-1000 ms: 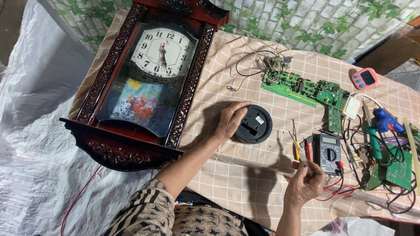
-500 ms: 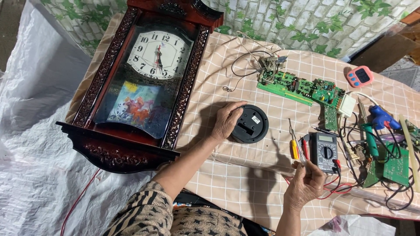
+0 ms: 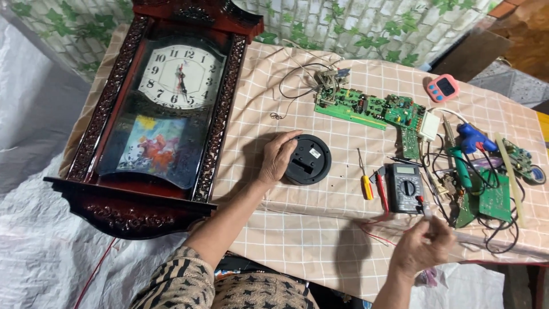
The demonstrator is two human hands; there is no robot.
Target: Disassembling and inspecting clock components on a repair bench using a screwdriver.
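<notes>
My left hand (image 3: 278,158) rests on the left edge of a round black disc-shaped part (image 3: 309,159) lying on the checked tablecloth (image 3: 297,240). My right hand (image 3: 422,247) hovers near the table's front edge, its fingers pinched on a thin test probe (image 3: 425,211) with a red wire. Just above that hand lies a dark multimeter (image 3: 405,179). A big carved wooden wall clock (image 3: 163,114) lies flat to the left of my left hand.
A yellow-handled screwdriver (image 3: 365,182) and red-handled pliers (image 3: 381,186) lie beside the meter. Green circuit boards (image 3: 369,107), tangled wires, a blue glue gun (image 3: 474,137) and a small pink timer (image 3: 442,88) fill the right side. White sheeting (image 3: 40,252) covers the floor at left.
My right hand has dropped toward the table's front edge and away from the multimeter, still pinching the probe. My left hand stays on the black disc. The view has shifted slightly.
</notes>
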